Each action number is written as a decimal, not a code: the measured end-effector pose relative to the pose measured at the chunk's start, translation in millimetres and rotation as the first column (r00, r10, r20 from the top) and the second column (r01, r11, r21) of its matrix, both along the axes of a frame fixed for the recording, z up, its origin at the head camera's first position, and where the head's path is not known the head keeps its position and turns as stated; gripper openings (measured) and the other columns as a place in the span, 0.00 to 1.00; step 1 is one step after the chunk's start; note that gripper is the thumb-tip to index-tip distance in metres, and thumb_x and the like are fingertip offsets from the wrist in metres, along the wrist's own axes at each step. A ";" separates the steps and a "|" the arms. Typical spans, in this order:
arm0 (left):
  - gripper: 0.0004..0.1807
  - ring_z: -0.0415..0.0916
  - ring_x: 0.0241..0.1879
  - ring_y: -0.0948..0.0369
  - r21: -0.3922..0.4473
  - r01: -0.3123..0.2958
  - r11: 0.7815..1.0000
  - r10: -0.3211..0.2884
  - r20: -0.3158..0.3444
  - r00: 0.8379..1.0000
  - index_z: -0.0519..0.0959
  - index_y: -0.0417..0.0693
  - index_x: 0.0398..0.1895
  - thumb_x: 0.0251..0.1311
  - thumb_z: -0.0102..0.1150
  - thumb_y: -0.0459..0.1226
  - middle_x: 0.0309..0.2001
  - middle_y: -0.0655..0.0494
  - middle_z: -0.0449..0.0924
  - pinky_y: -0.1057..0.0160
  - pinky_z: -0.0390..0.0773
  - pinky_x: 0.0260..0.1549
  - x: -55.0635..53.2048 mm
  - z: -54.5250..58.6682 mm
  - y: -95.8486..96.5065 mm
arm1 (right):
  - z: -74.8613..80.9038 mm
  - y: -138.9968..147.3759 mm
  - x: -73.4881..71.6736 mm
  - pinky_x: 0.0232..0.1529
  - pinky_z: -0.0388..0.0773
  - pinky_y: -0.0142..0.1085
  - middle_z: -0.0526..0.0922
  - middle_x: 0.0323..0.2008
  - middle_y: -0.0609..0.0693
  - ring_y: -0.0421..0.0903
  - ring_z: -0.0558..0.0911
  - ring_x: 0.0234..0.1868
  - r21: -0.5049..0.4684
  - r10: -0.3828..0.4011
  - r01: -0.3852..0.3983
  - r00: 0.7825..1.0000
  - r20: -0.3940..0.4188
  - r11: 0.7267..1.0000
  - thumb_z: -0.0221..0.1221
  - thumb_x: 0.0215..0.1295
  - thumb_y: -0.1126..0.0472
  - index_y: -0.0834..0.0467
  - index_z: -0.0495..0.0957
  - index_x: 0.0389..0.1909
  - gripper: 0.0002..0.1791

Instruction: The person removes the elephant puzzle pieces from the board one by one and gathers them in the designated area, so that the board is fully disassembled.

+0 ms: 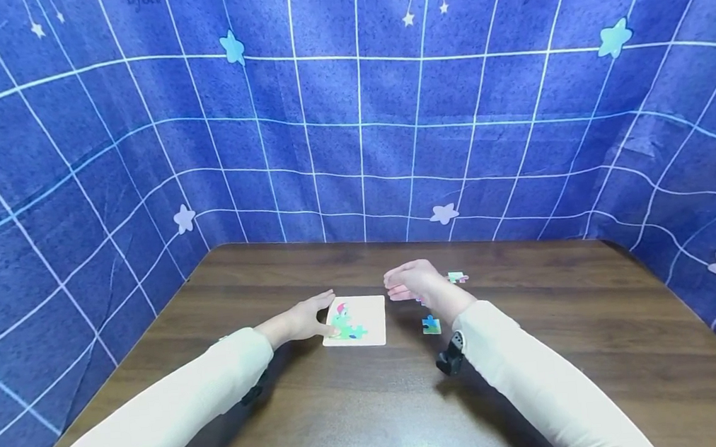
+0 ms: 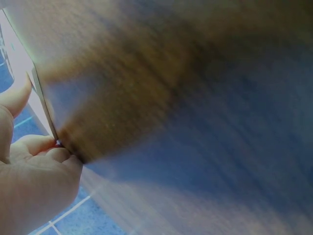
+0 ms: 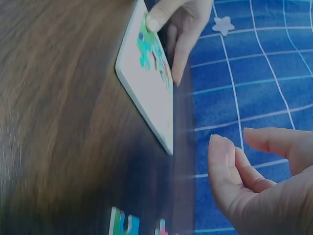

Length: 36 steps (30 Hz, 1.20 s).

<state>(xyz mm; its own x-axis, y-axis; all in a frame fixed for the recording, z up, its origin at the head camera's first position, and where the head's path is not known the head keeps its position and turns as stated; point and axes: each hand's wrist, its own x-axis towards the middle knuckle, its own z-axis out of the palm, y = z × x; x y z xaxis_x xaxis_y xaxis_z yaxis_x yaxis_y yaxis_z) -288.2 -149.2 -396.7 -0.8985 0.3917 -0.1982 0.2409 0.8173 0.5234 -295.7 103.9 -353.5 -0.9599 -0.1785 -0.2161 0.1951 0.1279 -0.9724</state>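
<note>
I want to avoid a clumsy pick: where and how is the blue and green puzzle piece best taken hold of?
Probably pinch the blue and green puzzle piece by its left and right edges, the right hand coming from above. It lies flat on the table, so its underside seems out of reach, while both edges look free.

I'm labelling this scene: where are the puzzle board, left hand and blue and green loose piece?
Puzzle board (image 1: 367, 316): head view, bare white area.
Left hand (image 1: 303, 319): head view, its middle.
Blue and green loose piece (image 1: 432, 326): head view, its middle.
</note>
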 end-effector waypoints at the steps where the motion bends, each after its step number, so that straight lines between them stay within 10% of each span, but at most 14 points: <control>1: 0.45 0.43 0.76 0.45 0.002 -0.002 1.000 0.002 0.004 1.000 0.53 0.39 0.75 0.60 0.65 0.43 0.78 0.47 0.46 0.44 0.48 0.73 0.4 0.3 -0.2 | -0.3 -3.0 0.7 0.54 0.80 0.46 0.82 0.48 0.69 0.44 0.84 0.30 0.005 0.007 -0.007 1.000 0.001 1.000 0.55 0.64 0.73 0.76 0.73 0.55 0.19; 13: 0.45 0.45 0.75 0.44 0.021 0.026 0.999 -0.026 -0.024 0.999 0.54 0.36 0.74 0.59 0.65 0.41 0.77 0.43 0.47 0.45 0.48 0.73 -0.2 -0.1 -0.9 | -11.5 -38.7 2.7 0.49 0.83 0.42 0.83 0.49 0.67 0.57 0.85 0.47 0.130 0.048 -0.045 0.999 -0.013 0.990 0.61 0.63 0.66 0.71 0.81 0.45 0.13; 36: 0.45 0.45 0.75 0.44 -0.012 0.045 0.999 -0.045 -0.024 0.999 0.53 0.36 0.74 0.60 0.64 0.43 0.77 0.43 0.47 0.45 0.50 0.73 -1.0 -1.5 -3.0 | -28.2 -60.0 21.9 0.36 0.85 0.33 0.85 0.37 0.56 0.39 0.79 0.24 0.404 0.114 -0.076 0.991 -0.072 0.911 0.66 0.54 0.69 0.67 0.85 0.33 0.06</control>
<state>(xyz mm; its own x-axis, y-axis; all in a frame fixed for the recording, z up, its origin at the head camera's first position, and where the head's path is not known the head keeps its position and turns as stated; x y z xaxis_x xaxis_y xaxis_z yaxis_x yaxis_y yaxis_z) -289.2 -152.3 -398.1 -0.8844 0.4300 -0.1816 0.2903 0.8113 0.5075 -273.8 43.8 -381.7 -0.9617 -0.1871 -0.2002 0.0749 0.5232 -0.8489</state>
